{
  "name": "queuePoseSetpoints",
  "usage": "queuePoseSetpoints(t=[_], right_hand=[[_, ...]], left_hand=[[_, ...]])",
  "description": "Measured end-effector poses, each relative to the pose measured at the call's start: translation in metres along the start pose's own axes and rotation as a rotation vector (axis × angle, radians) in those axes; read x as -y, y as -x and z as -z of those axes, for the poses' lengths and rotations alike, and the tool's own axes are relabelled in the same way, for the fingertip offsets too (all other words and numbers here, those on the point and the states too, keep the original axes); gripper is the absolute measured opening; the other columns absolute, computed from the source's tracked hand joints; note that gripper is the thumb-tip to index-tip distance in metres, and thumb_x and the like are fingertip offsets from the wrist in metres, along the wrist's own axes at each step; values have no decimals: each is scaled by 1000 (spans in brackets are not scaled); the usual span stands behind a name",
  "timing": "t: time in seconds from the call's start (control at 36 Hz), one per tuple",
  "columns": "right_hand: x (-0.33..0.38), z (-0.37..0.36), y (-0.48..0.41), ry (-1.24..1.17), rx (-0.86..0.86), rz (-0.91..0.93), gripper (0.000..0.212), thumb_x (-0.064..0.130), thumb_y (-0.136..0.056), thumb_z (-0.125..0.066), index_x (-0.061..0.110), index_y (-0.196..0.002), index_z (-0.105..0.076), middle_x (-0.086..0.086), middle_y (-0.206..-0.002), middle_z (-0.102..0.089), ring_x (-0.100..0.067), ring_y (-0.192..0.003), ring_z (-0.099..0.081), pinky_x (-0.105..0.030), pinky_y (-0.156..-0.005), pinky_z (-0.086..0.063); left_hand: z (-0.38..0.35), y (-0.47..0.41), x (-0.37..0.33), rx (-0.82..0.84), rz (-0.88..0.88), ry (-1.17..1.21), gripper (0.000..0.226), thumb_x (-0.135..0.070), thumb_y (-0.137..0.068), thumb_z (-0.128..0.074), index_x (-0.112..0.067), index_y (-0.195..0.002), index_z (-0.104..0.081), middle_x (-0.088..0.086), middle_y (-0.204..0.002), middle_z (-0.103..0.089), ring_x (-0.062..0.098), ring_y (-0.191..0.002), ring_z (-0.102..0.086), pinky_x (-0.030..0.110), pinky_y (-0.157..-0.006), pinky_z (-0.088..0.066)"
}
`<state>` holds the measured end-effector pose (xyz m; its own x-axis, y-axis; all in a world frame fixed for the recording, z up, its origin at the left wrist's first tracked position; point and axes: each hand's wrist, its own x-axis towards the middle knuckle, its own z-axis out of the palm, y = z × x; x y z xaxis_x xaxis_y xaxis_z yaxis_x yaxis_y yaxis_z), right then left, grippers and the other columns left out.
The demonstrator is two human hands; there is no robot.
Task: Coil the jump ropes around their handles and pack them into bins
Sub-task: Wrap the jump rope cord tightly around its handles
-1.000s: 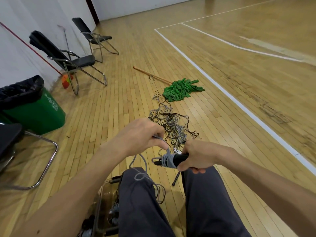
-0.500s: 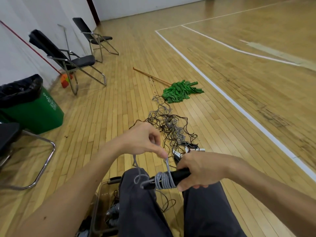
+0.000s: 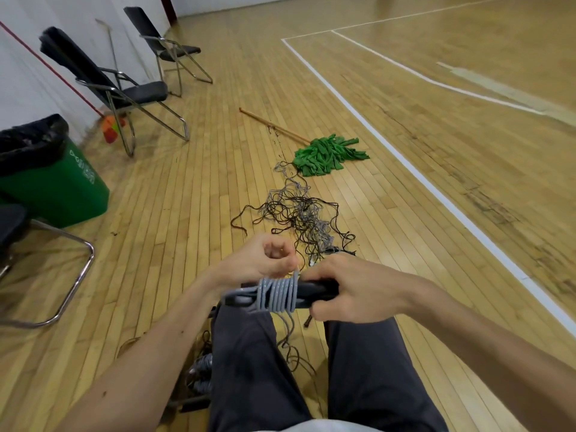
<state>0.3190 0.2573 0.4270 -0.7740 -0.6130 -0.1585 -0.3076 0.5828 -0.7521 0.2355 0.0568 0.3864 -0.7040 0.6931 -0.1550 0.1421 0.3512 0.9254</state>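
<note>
Bin: the bin (image 3: 191,403) sits on the floor below and left of the handles, against the left leg. Grey coiled ropes lie inside it.
Handles: the black handles (image 3: 314,291) are held level above the knees.
Rope: the grey rope (image 3: 277,294) is wound round the middle of the handles in about eight tight, even turns. A loose tail drops from it between the legs to the floor.
Change: the coil has more turns than half a second ago. The handles were tilted down to the left and now lie flat.
Left hand: the left hand (image 3: 261,260) is just above the handles, thumb and forefinger pinching the rope at the top of the coil.
Right hand: the right hand (image 3: 352,291) is clamped round the right end of the handles, beside the coil.
Tangle: a tangle (image 3: 299,219) of dark and grey ropes lies on the floor just beyond the handles.
Mop: a green mop (image 3: 327,154) lies farther beyond the handles.
Trash can: a green trash can (image 3: 59,188) stands well left of the handles, with folding chairs (image 3: 124,88) behind it.
</note>
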Motion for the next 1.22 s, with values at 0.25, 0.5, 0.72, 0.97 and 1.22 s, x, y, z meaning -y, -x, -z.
queuePoseSetpoints(t=[0.25,0.5,0.72,0.97,1.22], right_hand=[[1,13,-3,-66,17,75,10,15,-98,-62,13,-89,-58,-5,-71,-53,-27,-63,-50,-34,-58,-40],[0,25,-5,-194,8,65,27,8,-96,-66,14,-122,-59,8,-82,-60,-14,-73,-60,-25,-69,-50],[-8,31,-23,-324,-194,-53,20,14,-95,-69,9,-111,-57,3,-64,-63,-11,-58,-61,-26,-56,-50],[-31,24,-54,-180,-441,-216,16,21,-93,-72,18,-101,-58,4,-70,-68,-10,-60,-69,-26,-56,-53],[-70,27,-72,13,-460,-297,14,20,-90,-75,25,-98,-64,1,-80,-69,-17,-68,-67,-38,-66,-55]], left_hand=[[5,16,50,-113,91,29,11,-45,-89,-68,-34,-90,-69,-3,-84,-68,9,-72,-61,21,-68,-50],[-16,22,2,-330,120,105,46,1,-97,-40,-15,-55,-45,0,-53,-46,12,-53,-41,12,-59,-42],[-31,9,6,-451,113,283,48,-29,-107,-40,-13,-62,-51,1,-49,-41,14,-44,-32,28,-47,-26],[-54,6,8,-421,102,327,40,-38,-108,-33,-9,-96,-57,2,-53,-48,15,-44,-38,30,-46,-33],[-38,13,31,-259,228,112,26,-30,-105,-48,-6,-108,-59,-13,-50,-44,4,-46,-38,17,-49,-35]])
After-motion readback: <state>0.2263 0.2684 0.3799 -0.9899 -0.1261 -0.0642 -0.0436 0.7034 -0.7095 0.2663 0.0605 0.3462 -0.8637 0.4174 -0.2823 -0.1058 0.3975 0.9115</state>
